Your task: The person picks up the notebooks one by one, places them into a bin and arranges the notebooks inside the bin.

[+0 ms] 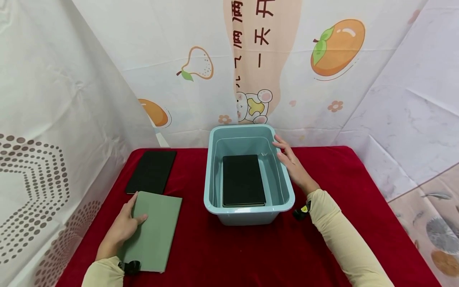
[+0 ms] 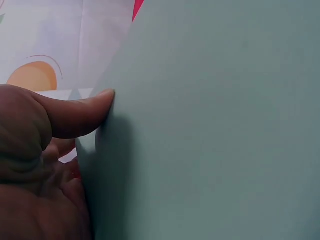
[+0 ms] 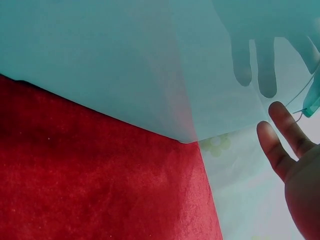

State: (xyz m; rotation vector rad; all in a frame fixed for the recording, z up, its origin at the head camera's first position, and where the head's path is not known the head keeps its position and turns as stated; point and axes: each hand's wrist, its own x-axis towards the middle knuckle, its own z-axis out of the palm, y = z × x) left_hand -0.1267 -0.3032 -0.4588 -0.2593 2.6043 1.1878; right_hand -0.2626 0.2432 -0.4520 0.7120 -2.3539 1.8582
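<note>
My left hand [image 1: 123, 227] holds a sage-green notebook [image 1: 154, 235] by its left edge. In the left wrist view the thumb [image 2: 82, 112] lies on the cover, with the other fingers partly hidden at the edge and behind it. A light-blue plastic tub [image 1: 238, 218] stands at the middle of the table with a black notebook [image 1: 242, 179] lying flat inside. My right hand [image 1: 292, 163] rests at the tub's right rim, fingers spread. Two straight fingers [image 3: 280, 145] show beside the outer wall in the right wrist view.
Another black notebook [image 1: 152, 171] lies at the far left of the table, just beyond the green one. Red cloth [image 1: 201, 255] covers the tabletop. Printed white curtains [image 1: 165, 36] hang behind and along both sides, close to the table's edges.
</note>
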